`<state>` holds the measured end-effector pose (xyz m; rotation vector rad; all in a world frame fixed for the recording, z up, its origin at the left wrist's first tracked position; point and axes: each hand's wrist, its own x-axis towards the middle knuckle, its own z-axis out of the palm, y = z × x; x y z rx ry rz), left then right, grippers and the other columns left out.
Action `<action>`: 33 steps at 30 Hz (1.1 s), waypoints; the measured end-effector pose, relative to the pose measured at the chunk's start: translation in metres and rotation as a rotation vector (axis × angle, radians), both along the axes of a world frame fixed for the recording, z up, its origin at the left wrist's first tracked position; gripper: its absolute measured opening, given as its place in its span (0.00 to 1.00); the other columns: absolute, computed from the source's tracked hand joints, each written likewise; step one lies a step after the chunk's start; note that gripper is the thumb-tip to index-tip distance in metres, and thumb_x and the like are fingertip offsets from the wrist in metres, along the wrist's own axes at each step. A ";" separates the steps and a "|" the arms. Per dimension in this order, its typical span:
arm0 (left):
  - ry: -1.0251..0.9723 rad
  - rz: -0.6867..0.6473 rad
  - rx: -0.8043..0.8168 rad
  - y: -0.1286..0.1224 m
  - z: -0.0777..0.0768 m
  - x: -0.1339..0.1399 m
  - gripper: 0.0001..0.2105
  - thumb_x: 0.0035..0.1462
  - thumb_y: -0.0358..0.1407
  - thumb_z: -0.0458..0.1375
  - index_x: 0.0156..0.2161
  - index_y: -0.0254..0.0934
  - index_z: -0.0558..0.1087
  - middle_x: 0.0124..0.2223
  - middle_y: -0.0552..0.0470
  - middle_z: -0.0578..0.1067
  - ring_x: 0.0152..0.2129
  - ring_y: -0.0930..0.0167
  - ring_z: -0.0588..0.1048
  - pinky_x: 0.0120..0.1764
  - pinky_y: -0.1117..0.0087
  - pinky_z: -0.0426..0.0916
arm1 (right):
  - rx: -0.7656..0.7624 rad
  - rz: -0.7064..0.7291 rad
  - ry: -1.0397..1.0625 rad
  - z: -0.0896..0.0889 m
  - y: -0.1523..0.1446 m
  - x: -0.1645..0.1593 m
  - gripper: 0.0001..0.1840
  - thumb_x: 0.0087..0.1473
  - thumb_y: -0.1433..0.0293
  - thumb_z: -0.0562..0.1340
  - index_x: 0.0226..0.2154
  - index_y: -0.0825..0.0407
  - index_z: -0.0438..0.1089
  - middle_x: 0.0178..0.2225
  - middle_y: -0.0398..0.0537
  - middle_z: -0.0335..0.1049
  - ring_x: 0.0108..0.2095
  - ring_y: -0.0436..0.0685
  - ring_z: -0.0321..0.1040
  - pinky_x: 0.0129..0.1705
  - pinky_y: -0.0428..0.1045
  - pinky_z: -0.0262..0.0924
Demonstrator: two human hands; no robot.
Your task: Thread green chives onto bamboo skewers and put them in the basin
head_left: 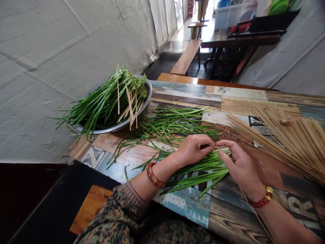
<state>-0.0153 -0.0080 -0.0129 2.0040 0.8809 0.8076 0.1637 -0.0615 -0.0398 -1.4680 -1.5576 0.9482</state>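
Note:
A bunch of garlic chives (pixel 203 167) lies on the table under my two hands, its pale cut ends toward the right. My left hand (pixel 194 149) is closed, pinching at the top edge of the bunch near those ends. Thumb and fingers of my right hand (pixel 238 162) are curled around the pale ends. A thin bamboo skewer (pixel 256 211) runs from below my right wrist up toward the bunch; my right hand hides its middle. Behind my hands, loose chives (pixel 175 125) are spread over the table.
At the back left, a metal basin (pixel 149 98) holds many chives with several wooden sticks (pixel 130 105) on top. Many bamboo skewers (pixel 286 139) lie fanned out on the right of the patterned table (pixel 223 206). A white wall (pixel 50 78) borders the left; a bench (pixel 186 57) stands beyond.

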 end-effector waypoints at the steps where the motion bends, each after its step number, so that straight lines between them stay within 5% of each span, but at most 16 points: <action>1: 0.002 -0.027 0.005 -0.001 0.000 0.000 0.07 0.56 0.29 0.54 0.31 0.35 0.75 0.32 0.50 0.76 0.30 0.73 0.74 0.35 0.75 0.66 | 0.002 -0.009 -0.001 0.000 0.000 0.000 0.13 0.55 0.64 0.59 0.43 0.49 0.67 0.35 0.48 0.73 0.31 0.55 0.69 0.32 0.48 0.64; 9: -0.004 -0.048 0.001 0.001 0.001 -0.003 0.07 0.57 0.30 0.55 0.34 0.33 0.76 0.34 0.48 0.76 0.32 0.72 0.74 0.37 0.73 0.67 | -0.011 -0.023 0.009 -0.003 -0.001 0.003 0.12 0.55 0.62 0.59 0.39 0.50 0.70 0.29 0.47 0.72 0.27 0.55 0.68 0.27 0.47 0.63; 17: -0.034 0.397 0.016 0.026 0.021 -0.036 0.07 0.54 0.35 0.58 0.34 0.34 0.77 0.32 0.49 0.77 0.29 0.72 0.72 0.32 0.73 0.65 | 0.003 -0.013 -0.005 -0.002 0.004 -0.001 0.14 0.57 0.62 0.58 0.42 0.52 0.69 0.35 0.49 0.73 0.32 0.55 0.69 0.34 0.48 0.64; 23: -0.125 0.502 -0.081 0.036 0.032 -0.066 0.11 0.52 0.38 0.59 0.35 0.32 0.76 0.29 0.51 0.76 0.25 0.74 0.71 0.29 0.74 0.64 | 0.024 0.000 0.009 -0.003 0.004 0.000 0.14 0.57 0.60 0.57 0.38 0.52 0.71 0.32 0.49 0.73 0.31 0.55 0.70 0.32 0.48 0.64; 28: 0.106 0.464 -0.001 0.023 0.043 -0.089 0.11 0.52 0.38 0.59 0.34 0.31 0.77 0.29 0.50 0.76 0.24 0.74 0.70 0.28 0.75 0.61 | 0.027 -0.013 0.023 -0.007 0.003 0.000 0.16 0.57 0.60 0.58 0.42 0.52 0.71 0.34 0.49 0.74 0.31 0.55 0.70 0.32 0.49 0.64; 33: 0.350 0.426 0.174 0.010 0.039 -0.101 0.09 0.55 0.33 0.55 0.34 0.32 0.77 0.31 0.49 0.75 0.26 0.74 0.70 0.30 0.75 0.62 | 0.047 0.002 0.058 -0.007 0.002 0.000 0.18 0.57 0.60 0.58 0.47 0.50 0.71 0.39 0.50 0.75 0.34 0.55 0.71 0.34 0.49 0.64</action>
